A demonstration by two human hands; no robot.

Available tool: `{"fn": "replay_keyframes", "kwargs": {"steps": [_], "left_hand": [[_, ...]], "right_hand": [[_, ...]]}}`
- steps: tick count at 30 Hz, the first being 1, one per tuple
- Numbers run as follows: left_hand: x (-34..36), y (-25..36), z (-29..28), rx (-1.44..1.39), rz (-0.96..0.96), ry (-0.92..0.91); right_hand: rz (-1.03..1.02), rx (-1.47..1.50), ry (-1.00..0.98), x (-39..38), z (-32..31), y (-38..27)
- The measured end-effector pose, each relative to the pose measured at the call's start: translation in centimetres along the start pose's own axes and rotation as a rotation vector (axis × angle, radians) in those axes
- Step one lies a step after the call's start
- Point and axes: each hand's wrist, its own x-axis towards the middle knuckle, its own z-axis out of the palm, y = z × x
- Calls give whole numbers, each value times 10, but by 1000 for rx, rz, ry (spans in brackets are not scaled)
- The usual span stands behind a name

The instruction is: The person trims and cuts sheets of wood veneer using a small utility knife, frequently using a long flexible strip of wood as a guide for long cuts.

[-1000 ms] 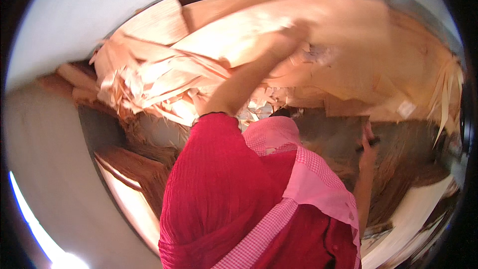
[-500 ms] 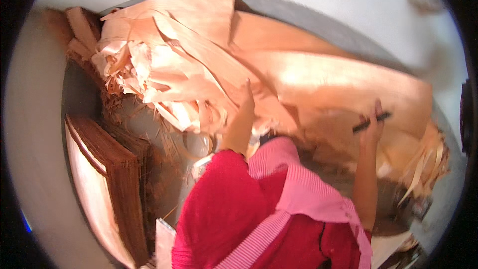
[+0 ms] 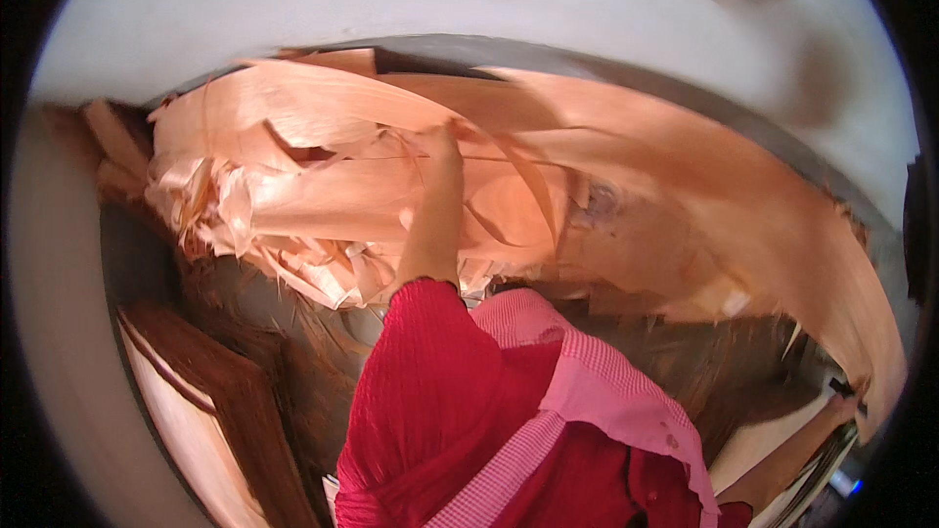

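L hand at veneer strip, grip unclear; R hand closed rnd blk tool at long sheet

head view | text: none legible | labels, numbers, signs: none legible

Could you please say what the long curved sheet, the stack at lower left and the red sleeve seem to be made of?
Long curved sheet: probably smooth, unvarnished wood veneer, being thin, tan and flexed. Stack: likely raw wood sheets, given the rough brown layered edges. Red sleeve: matte fabric with fine ribs.
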Motion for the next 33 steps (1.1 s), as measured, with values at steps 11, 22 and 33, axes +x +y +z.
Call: {"fn": "replay_keyframes", "kwargs": {"steps": [11,22,33], "left_hand": [[-226,233,4,-565,67,-1284],[-784,258,-93,365,357,-2622],[-1054,615,-262,-482,2098,-2130]], "right_hand": [[-199,228,440,-200,-272,-69],[-232,4,1035,-390,-299,-94],[252,985,750,-503,-297,28]]}}
